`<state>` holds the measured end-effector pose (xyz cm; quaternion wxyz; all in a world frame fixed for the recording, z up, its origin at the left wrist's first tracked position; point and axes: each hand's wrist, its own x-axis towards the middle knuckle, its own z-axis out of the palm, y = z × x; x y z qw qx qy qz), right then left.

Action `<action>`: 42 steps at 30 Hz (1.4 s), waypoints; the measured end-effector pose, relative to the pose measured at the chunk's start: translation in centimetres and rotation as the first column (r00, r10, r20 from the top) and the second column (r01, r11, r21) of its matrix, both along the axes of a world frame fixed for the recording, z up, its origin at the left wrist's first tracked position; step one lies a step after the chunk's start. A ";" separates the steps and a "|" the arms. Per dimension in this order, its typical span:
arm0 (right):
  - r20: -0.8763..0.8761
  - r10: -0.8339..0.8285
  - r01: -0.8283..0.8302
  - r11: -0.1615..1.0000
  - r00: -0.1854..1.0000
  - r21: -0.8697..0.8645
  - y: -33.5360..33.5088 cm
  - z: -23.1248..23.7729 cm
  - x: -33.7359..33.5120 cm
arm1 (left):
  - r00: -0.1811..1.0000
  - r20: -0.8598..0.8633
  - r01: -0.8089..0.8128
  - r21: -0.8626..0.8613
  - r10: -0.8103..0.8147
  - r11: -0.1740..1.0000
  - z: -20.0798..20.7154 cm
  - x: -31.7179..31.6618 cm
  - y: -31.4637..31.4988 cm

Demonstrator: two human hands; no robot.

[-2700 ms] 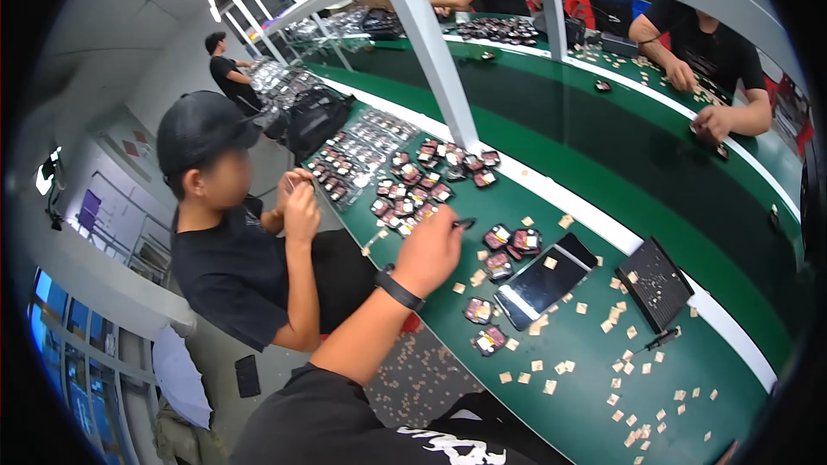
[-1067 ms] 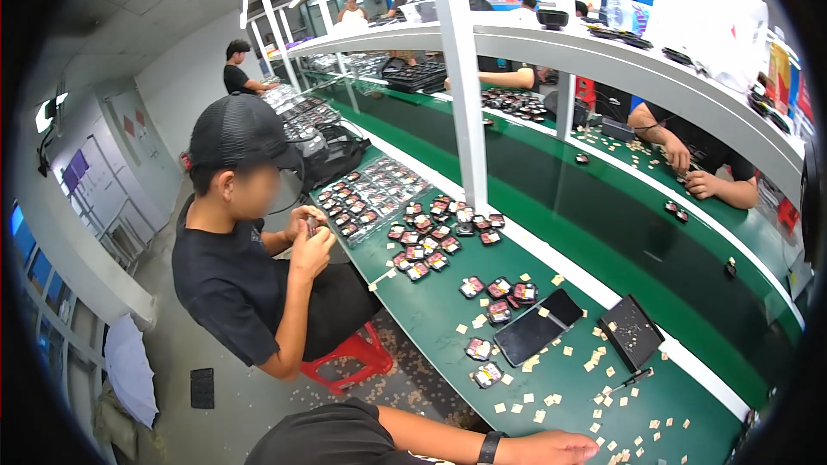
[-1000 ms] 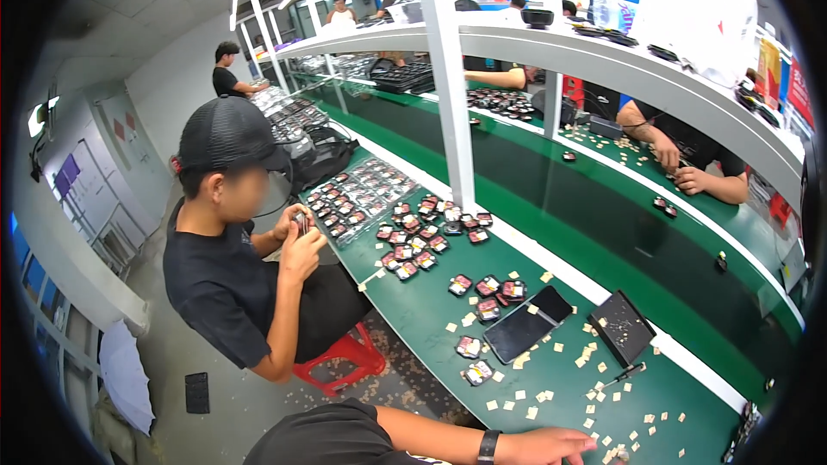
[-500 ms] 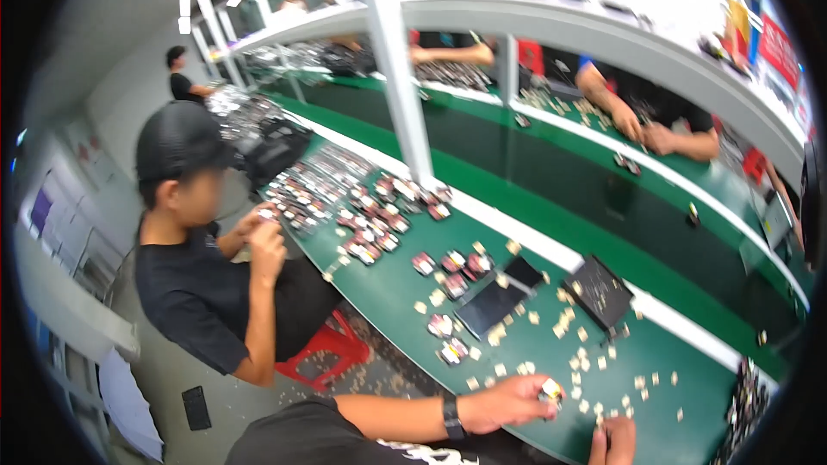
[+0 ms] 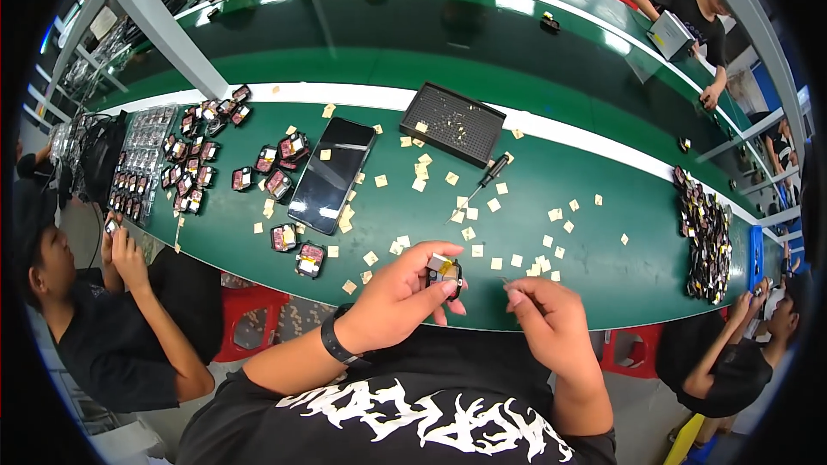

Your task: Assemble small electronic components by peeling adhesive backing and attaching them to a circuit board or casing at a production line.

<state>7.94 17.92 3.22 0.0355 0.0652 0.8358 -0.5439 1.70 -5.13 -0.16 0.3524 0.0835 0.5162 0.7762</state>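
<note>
My left hand point(image 5: 405, 288) is closed around a small black electronic unit point(image 5: 444, 275). The unit has a pale square piece and a bit of yellow on its face. To its right, my right hand point(image 5: 544, 306) makes a pinch; a thin, small thing shows at the fingertips, too tiny to name. Both hands are over the near edge of the green table point(image 5: 603, 267). Two similar units, one a black unit with a pinkish face point(image 5: 310, 259), lie left of my left hand. Many small cream squares point(image 5: 496, 263) are scattered beyond my hands.
A screwdriver point(image 5: 493, 172) lies by a black tray point(image 5: 448, 125) with tiny parts inside. Left of it rests a dark phone point(image 5: 332, 176). More units point(image 5: 194, 155) are grouped at left; a dense pile point(image 5: 705, 237) sits at right. Co-workers sit on both sides.
The view has swung to the right and down, so the table now lies across the middle. My left hand still holds the unit; my right hand has come more fully into view.
</note>
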 end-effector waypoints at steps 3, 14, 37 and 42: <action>0.186 0.049 0.009 0.954 0.981 -0.300 -1.1 0.7 0.3 | 0.994 -0.105 -0.042 -0.017 0.039 0.999 -0.3 0.6 0.4; 0.385 0.091 0.162 0.801 0.919 -0.576 -3.4 0.7 -1.2 | 0.803 -0.595 -0.129 -0.221 -0.029 0.967 -1.0 1.0 0.5; -0.100 0.036 -0.070 0.933 0.994 -0.353 -1.4 -1.2 -1.1 | 0.919 -0.319 0.129 -0.314 -0.232 0.941 1.2 0.1 0.0; -0.261 0.123 -0.129 0.992 0.958 -0.009 -2.3 -0.9 -1.9 | 0.902 -0.392 0.046 -0.335 -0.183 0.941 1.8 0.8 0.7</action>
